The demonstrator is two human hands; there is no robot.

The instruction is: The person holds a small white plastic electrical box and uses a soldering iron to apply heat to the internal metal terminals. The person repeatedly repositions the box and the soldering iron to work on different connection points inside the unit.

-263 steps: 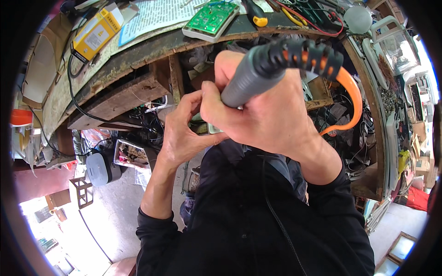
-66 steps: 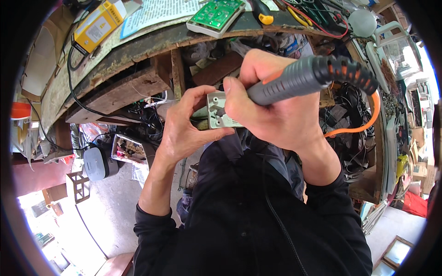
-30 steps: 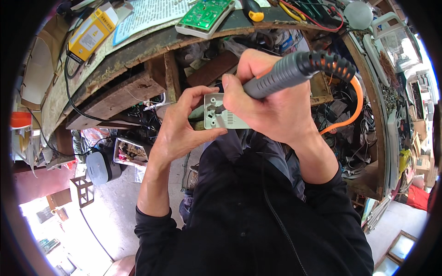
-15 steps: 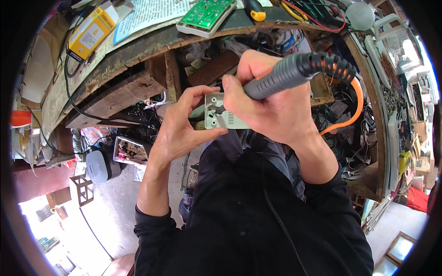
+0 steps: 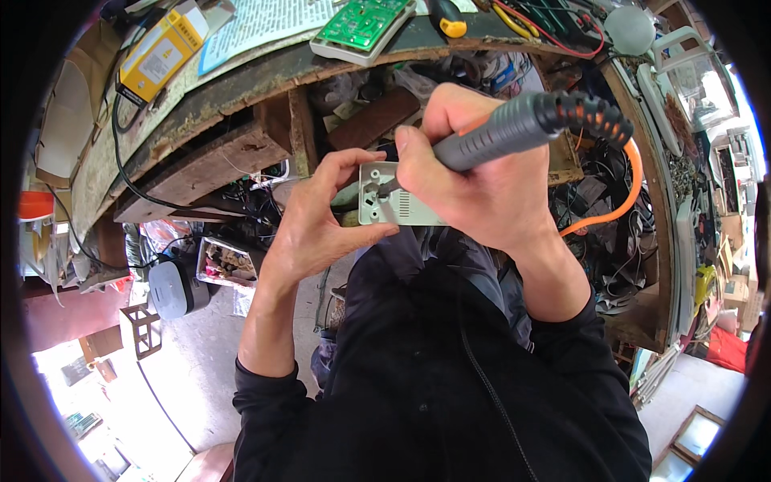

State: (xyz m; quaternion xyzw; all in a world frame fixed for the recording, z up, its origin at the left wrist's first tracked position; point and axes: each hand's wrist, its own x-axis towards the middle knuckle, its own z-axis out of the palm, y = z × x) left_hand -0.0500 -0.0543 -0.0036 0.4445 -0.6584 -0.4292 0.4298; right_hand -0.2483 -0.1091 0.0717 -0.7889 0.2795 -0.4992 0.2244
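Grey tool (image 5: pixel 498 135) angled over pale casing (image 5: pixel 409 212)

Head view: casing held up between bench edge (image 5: pixel 265 87) and lap; left hand (image 5: pixel 309 225) pinched its left end between thumb and fingers; right hand (image 5: pixel 494 197) had thumb and fingers pressed round the tool, orange cable (image 5: pixel 629 194) trailing; yellow box (image 5: pixel 163 58) carried a label with a warning triangle, sheet (image 5: pixel 265 26) rows of dark print, both too small to read; sheet cut off at top; casing's right end hidden behind right hand; tip contact unclear.
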